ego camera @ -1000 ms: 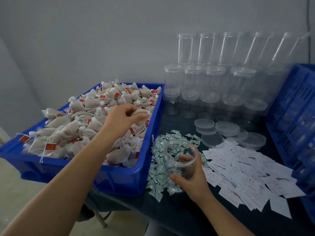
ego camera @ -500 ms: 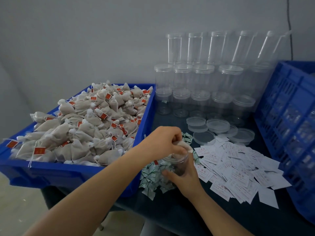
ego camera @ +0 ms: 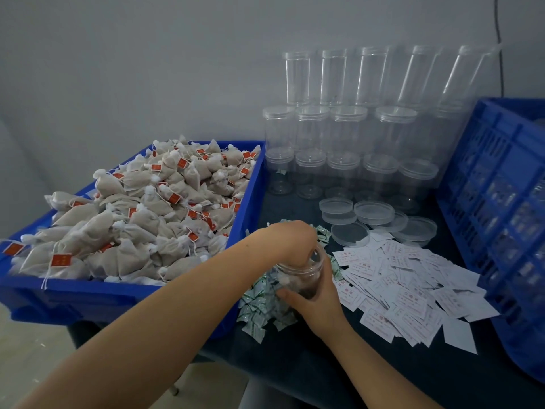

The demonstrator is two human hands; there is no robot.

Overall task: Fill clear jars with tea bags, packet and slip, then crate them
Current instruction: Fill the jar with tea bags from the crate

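Early yet: your right hand grips the jar on the desk; left hand fingers inside, pose unclear. A few tea bags in; packet, slip, crating remain.

The left hand reaches into the jar, which the right hand grips, right of the tea-bag bin.

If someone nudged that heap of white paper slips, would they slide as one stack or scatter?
Probably scatter: the white paper slips lie loose and overlapping at all angles, not squared into a stack. They look thin and flat, so likely very light and easily shifted. On the dark tabletop single slips may be fiddly to lift.
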